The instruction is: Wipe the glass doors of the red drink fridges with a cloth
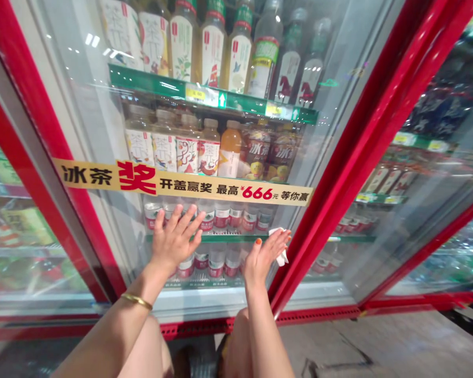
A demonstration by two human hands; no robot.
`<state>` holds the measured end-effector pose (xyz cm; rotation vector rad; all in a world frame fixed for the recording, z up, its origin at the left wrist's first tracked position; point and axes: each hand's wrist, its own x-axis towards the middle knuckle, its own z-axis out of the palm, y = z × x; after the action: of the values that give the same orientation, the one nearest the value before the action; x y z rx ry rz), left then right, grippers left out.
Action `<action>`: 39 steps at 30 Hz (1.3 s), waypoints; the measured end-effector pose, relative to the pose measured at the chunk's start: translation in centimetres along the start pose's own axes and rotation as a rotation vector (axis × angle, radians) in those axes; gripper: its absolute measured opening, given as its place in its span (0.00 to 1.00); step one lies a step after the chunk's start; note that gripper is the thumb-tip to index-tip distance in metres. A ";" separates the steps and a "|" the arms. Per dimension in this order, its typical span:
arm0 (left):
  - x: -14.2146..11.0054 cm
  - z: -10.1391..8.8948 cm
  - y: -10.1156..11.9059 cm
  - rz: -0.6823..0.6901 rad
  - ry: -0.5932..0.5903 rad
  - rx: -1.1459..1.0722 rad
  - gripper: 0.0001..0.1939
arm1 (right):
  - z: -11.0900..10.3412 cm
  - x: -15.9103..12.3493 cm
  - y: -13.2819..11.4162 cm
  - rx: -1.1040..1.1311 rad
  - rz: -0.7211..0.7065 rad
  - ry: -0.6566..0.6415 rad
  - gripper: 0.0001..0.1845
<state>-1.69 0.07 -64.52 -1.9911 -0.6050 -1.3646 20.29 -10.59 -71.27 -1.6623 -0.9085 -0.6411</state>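
Observation:
My left hand (175,234) lies against the glass door (106,226) of a drinks cooler, its fingers spread and nothing visible in it. A gold bangle (137,301) circles that wrist. Lower and to the right, near the door's red frame (331,173), my right hand (261,258) has a white tissue (283,257) under its outstretched fingers, against the glass. Part of the tissue is hidden by the hand. Just above both hands runs a yellow sticker strip (187,187) with black and red characters, across the door.
Behind the glass, bottled drinks (212,47) stand on shelves with green price rails (248,100). More cooler doors flank this one, with a red base (319,316) below. My knees (236,336) are close to the base, above a grey floor (410,346). A black wheel-like object (471,317) is at far right.

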 end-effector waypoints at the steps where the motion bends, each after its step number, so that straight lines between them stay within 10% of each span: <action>1: 0.0 -0.1 0.0 0.005 -0.001 0.009 0.42 | 0.3 0.0 -1.1 -0.002 -0.011 -0.013 0.43; 7: 0.1 -0.6 -0.1 0.019 -0.012 0.012 0.41 | 2.0 -5.3 -3.5 -0.100 -0.538 -0.271 0.42; 14: 0.0 -0.6 0.3 -0.012 -0.001 -0.039 0.44 | -0.1 1.8 -1.4 -0.112 -0.102 0.008 0.42; 18: 0.4 -1.5 1.3 -0.076 0.042 -0.060 0.43 | 0.7 1.7 -5.0 -0.115 -0.369 -0.116 0.40; 21: 0.6 -1.6 1.6 -0.163 0.086 -0.038 0.44 | 0.6 -2.3 -3.1 -0.122 -0.561 -0.233 0.39; 25: 0.6 -0.9 1.3 -0.191 0.057 -0.020 0.45 | -0.7 -1.4 0.5 -0.132 -0.277 -0.087 0.42; 28: 0.4 -0.6 0.9 -0.181 0.062 -0.018 0.45 | -0.6 2.3 -1.7 -0.120 -0.082 0.040 0.42; 34: 0.1 -0.6 0.7 -0.160 0.054 -0.040 0.45 | 1.3 -2.8 -4.9 -0.130 -0.580 -0.189 0.44; 39: 0.4 -0.6 1.2 -0.186 0.079 -0.017 0.45 | -0.9 -1.7 -0.5 -0.112 -0.280 -0.076 0.43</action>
<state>-1.11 -1.18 -64.30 -1.9225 -0.7593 -1.5556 18.96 -11.78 -72.09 -1.6825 -1.1921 -0.8350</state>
